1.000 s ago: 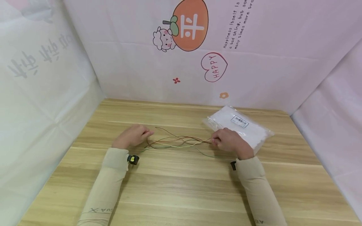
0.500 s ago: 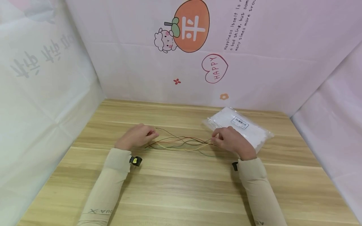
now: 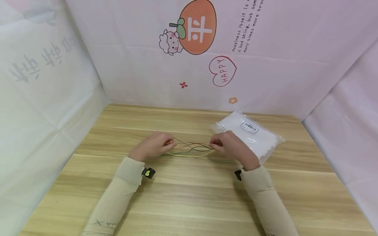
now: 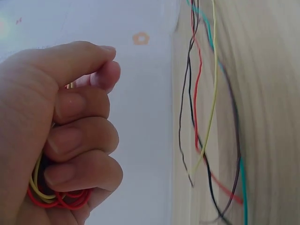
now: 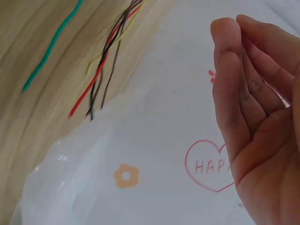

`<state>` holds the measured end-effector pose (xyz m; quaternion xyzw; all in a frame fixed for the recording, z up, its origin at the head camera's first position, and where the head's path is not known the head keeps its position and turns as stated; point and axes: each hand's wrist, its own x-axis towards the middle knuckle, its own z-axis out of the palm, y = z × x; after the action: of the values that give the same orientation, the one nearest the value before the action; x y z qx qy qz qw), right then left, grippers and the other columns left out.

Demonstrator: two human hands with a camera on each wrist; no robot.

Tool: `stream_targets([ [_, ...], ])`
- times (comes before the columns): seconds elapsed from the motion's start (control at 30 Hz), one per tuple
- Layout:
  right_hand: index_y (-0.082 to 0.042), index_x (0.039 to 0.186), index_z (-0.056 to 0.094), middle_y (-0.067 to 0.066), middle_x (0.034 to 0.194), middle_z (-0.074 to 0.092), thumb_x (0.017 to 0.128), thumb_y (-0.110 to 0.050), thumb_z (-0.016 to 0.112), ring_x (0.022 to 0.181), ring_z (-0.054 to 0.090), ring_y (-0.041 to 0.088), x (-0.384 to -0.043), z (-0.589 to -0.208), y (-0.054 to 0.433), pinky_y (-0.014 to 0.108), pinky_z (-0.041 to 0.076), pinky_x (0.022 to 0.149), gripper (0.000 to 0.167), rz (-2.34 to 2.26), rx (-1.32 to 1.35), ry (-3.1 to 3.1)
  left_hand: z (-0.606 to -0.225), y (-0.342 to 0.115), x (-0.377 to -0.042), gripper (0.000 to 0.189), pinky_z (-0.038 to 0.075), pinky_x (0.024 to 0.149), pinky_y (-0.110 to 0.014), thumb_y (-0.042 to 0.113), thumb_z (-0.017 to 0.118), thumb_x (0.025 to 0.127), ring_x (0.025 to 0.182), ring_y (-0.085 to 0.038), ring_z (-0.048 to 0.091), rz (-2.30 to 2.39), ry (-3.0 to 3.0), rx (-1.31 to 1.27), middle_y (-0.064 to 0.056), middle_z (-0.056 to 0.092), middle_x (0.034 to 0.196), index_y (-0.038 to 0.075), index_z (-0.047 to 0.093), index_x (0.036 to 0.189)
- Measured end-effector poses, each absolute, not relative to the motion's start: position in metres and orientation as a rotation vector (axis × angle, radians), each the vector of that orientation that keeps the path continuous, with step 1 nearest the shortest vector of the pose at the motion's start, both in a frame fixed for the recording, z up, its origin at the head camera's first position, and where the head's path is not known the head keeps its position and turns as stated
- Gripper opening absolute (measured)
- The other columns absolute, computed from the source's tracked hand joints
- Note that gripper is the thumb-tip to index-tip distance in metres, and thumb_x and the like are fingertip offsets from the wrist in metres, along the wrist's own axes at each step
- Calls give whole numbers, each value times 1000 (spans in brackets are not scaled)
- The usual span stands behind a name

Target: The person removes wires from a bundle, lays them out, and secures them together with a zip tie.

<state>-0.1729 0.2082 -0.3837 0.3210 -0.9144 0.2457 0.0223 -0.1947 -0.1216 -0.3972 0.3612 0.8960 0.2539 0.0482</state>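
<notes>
My left hand (image 3: 153, 144) curls its fingers round a small coil of red and yellow wire (image 4: 60, 204), which shows below the little finger in the left wrist view. My right hand (image 3: 230, 146) hovers over the right ends of the loose wires, its fingers softly bent and the fingertips near the thumb. Nothing shows in its grasp in the right wrist view. Between the hands, several loose wires lie crossed on the table, among them a yellow wire (image 3: 192, 156), a red wire (image 5: 93, 82) and black ones. A green wire (image 5: 51, 51) lies apart from the other ends.
A clear plastic packet (image 3: 254, 134) with white contents and a barcode label lies behind my right hand. The wooden table (image 3: 192, 196) is enclosed by printed white cloth (image 3: 141, 75) at the back and sides.
Both hands have come closer together, the left moving right with its coil and the right moving left. The loose wires have stayed nearly in place.
</notes>
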Motion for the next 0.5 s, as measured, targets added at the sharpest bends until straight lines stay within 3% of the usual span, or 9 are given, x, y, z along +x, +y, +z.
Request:
stream_targets([
  [0.33,-6,90,80,-2,76,74,95,-9,78,63,57,-1,-157,-380,174,19,51,59,6,727,1169,-2698,-395,-97,-183,30,32,59,-21,19,62,106,59,-4,36,701,2748,1191,9,40,65,15,54,77],
  [0.5,-8,92,81,-2,79,77,94,-14,80,67,65,0,-150,-381,155,17,53,62,6,732,1140,-2638,-398,-83,-177,26,30,56,-18,11,63,103,57,-3,34,647,2788,1308,9,39,63,12,58,77],
])
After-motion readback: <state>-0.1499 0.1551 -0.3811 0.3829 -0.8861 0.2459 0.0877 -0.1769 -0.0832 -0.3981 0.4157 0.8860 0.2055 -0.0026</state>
